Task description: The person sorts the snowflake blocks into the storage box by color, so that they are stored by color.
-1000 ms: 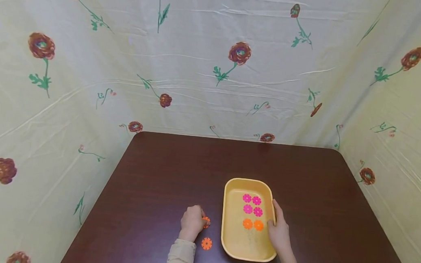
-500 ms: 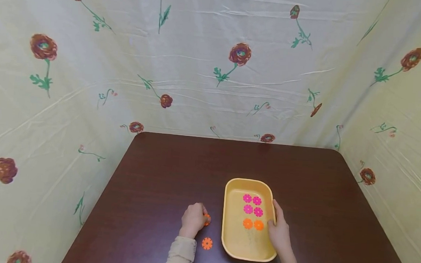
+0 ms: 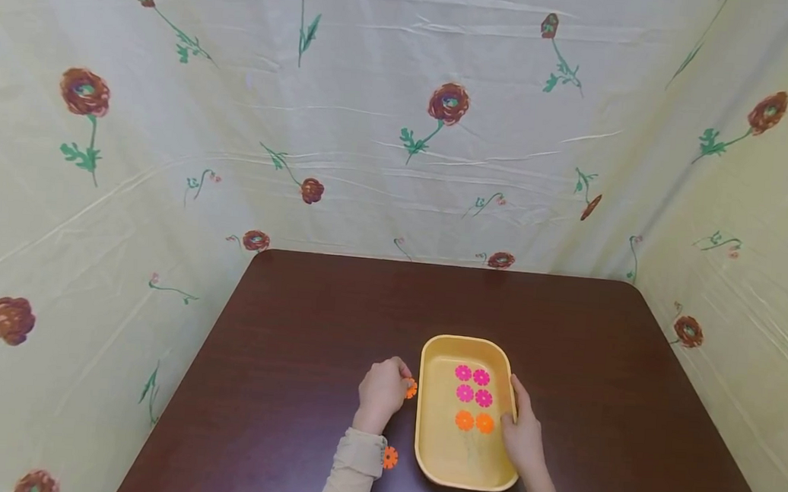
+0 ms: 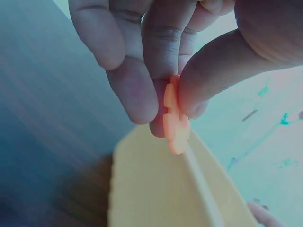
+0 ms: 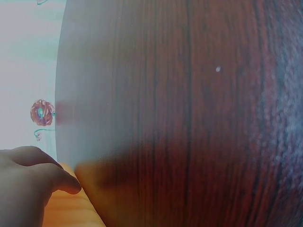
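My left hand (image 3: 384, 389) pinches a small orange gear-shaped disc (image 3: 411, 389) between thumb and fingers, just left of the yellow tray's rim (image 3: 420, 400). In the left wrist view the orange disc (image 4: 175, 120) hangs edge-on from the fingertips (image 4: 137, 99) above the tray's edge (image 4: 199, 175). My right hand (image 3: 521, 430) holds the tray's right rim, thumb over the edge; the right wrist view shows its thumb (image 5: 52, 177). Inside the tray lie several pink discs (image 3: 472, 384) and two orange discs (image 3: 474, 421). Another orange disc (image 3: 390, 457) lies on the table beside my left sleeve.
The tray sits on a dark brown table (image 3: 333, 326). Floral cream cloth (image 3: 402, 125) hangs behind and at both sides of the table.
My left hand has lifted the orange disc off the table and carried it right and forward to the tray's left rim. The right hand has stayed on the tray.
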Action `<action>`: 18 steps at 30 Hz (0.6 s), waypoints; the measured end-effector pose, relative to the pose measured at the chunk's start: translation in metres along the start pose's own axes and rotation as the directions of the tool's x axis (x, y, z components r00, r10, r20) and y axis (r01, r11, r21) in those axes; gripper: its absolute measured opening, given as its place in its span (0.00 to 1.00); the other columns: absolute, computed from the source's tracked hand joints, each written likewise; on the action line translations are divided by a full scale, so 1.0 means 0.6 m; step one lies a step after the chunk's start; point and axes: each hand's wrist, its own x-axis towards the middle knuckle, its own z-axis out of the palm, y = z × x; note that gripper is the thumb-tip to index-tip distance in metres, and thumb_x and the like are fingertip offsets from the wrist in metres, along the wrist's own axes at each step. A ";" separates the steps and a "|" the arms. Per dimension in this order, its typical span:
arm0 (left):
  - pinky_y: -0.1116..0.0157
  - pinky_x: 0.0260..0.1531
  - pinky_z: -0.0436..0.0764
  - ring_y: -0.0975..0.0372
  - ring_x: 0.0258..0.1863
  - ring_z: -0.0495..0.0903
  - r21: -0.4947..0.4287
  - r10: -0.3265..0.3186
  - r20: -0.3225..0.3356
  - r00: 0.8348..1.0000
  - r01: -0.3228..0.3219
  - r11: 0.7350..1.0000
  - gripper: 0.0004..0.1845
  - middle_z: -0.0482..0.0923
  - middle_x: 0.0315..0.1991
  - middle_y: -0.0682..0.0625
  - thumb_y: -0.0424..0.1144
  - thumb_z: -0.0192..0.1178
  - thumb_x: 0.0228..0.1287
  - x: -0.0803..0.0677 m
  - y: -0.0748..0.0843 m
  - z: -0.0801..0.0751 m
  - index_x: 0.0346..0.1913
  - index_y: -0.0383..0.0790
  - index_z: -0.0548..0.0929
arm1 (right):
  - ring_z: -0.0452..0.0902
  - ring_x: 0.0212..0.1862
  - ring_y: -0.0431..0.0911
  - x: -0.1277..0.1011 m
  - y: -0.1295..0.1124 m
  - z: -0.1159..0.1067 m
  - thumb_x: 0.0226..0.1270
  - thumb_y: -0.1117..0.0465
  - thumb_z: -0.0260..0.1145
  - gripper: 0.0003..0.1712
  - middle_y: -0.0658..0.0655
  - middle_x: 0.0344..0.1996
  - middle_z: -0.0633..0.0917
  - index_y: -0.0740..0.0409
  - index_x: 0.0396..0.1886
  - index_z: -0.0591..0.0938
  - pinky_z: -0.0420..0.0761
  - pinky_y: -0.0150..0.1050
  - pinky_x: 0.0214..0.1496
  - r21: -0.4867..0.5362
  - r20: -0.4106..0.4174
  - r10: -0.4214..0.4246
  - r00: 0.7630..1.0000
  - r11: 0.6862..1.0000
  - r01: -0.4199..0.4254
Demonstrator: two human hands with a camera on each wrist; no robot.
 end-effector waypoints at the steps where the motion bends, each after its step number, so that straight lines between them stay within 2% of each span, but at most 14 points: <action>1: 0.60 0.20 0.71 0.58 0.20 0.75 -0.005 0.008 0.000 1.000 -0.008 1.000 0.07 0.75 0.19 0.54 0.37 0.67 0.49 0.001 0.006 0.000 0.24 0.47 0.78 | 0.75 0.45 0.63 -0.001 0.000 0.000 0.59 0.73 0.48 0.36 0.74 0.58 0.68 0.54 0.69 0.58 0.76 0.51 0.37 0.000 -0.011 -0.014 1.000 1.000 0.014; 3: 0.60 0.20 0.71 0.58 0.21 0.76 -0.013 0.024 0.004 1.000 -0.024 1.000 0.06 0.76 0.19 0.54 0.37 0.67 0.49 0.003 0.017 0.001 0.24 0.47 0.78 | 0.75 0.43 0.62 0.000 0.002 0.002 0.58 0.73 0.48 0.36 0.74 0.57 0.69 0.53 0.68 0.58 0.75 0.50 0.35 -0.004 -0.025 -0.036 0.999 0.999 0.036; 6: 0.61 0.20 0.71 0.59 0.21 0.77 -0.021 0.040 0.016 0.999 -0.040 0.999 0.06 0.77 0.20 0.54 0.37 0.67 0.48 0.008 0.036 0.006 0.24 0.48 0.79 | 0.75 0.44 0.62 0.002 0.005 0.002 0.59 0.73 0.48 0.36 0.73 0.58 0.68 0.53 0.69 0.58 0.76 0.49 0.36 -0.004 -0.009 -0.022 1.000 1.000 0.022; 9: 0.62 0.19 0.71 0.59 0.21 0.76 -0.015 0.049 0.041 0.998 -0.048 0.999 0.06 0.78 0.21 0.54 0.38 0.68 0.48 0.013 0.057 0.012 0.24 0.49 0.80 | 0.72 0.52 0.63 0.004 0.005 0.000 0.61 0.73 0.47 0.35 0.71 0.61 0.66 0.55 0.69 0.56 0.75 0.54 0.45 0.012 0.026 0.011 1.000 1.000 -0.011; 18: 0.66 0.18 0.68 0.63 0.17 0.69 -0.012 0.108 0.148 0.983 -0.107 0.994 0.06 0.72 0.18 0.56 0.38 0.66 0.52 0.011 0.099 0.037 0.24 0.45 0.79 | 0.71 0.53 0.63 0.005 0.007 0.000 0.61 0.74 0.47 0.35 0.72 0.60 0.66 0.58 0.69 0.56 0.72 0.57 0.48 -0.003 0.029 -0.002 1.000 1.000 0.002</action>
